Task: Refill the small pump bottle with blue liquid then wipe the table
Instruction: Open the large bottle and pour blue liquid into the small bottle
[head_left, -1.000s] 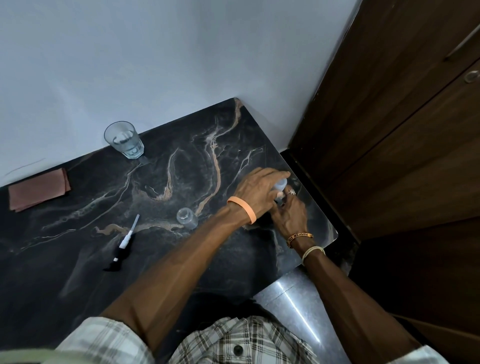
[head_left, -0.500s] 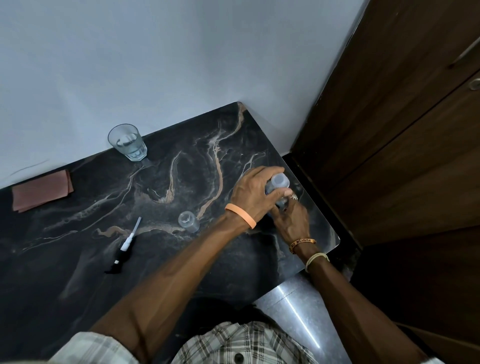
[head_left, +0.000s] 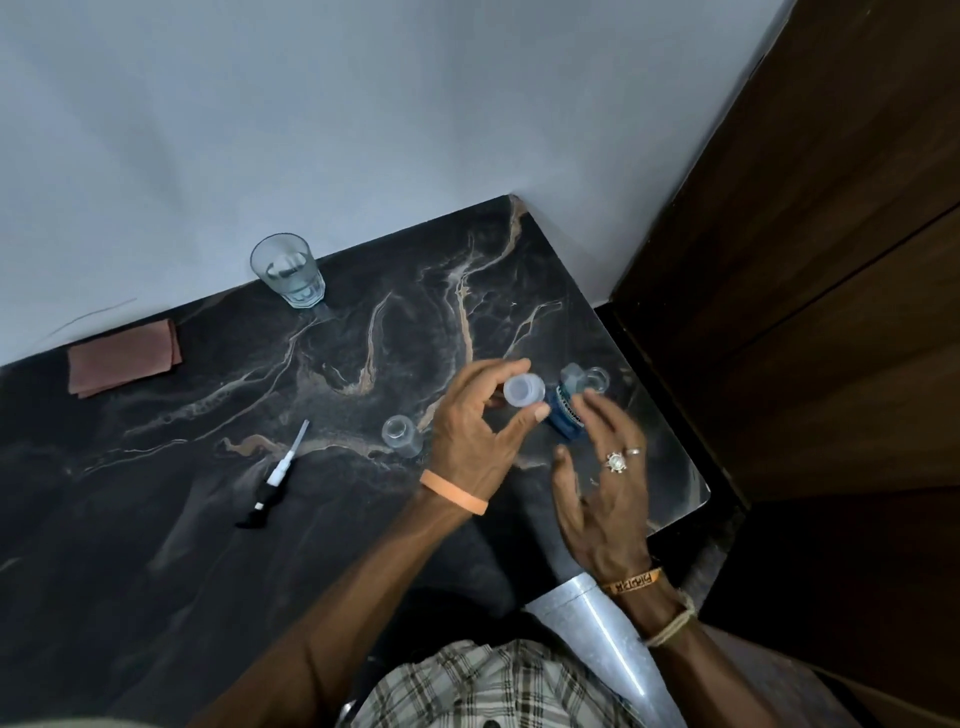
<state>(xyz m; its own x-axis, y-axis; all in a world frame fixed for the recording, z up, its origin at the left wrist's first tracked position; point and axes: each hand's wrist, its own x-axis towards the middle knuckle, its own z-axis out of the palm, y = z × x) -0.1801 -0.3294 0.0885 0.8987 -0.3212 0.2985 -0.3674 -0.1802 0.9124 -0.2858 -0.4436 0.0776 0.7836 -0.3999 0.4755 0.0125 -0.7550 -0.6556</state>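
Small pump bottle (head_left: 399, 436): clear, looks empty, neck open, upright on the dark marble tabletop (head_left: 156, 545), just left of my left hand (head_left: 467, 431) and apart from it. Its pump head (head_left: 270, 480), black collar with a white tube, lies flat on the tabletop well to the left.

My left hand pinches a translucent cap (head_left: 523, 391) between thumb and fingertips, open side facing the camera, held above the tabletop. There is an orange wristband (head_left: 453, 492) on that wrist.

Blue bottle (head_left: 563, 413), labelled and with blue liquid inside, sits just right of the cap with its neck uncovered. My right hand (head_left: 605, 499) is beside it with fingers spread and relaxed, gripping nothing. The fingertips are blurred over the bottle's lower side, so I can't tell if they touch it. That hand wears rings (head_left: 616, 461).

A small clear cup (head_left: 596, 378) sits right behind the blue bottle, near the tabletop's right edge. A drinking glass (head_left: 288, 273) with some water stands at the back by the wall. A folded reddish cloth (head_left: 124, 358) lies flat at the far left, also by the wall. A dark wooden cabinet (head_left: 831, 260) is on the right.
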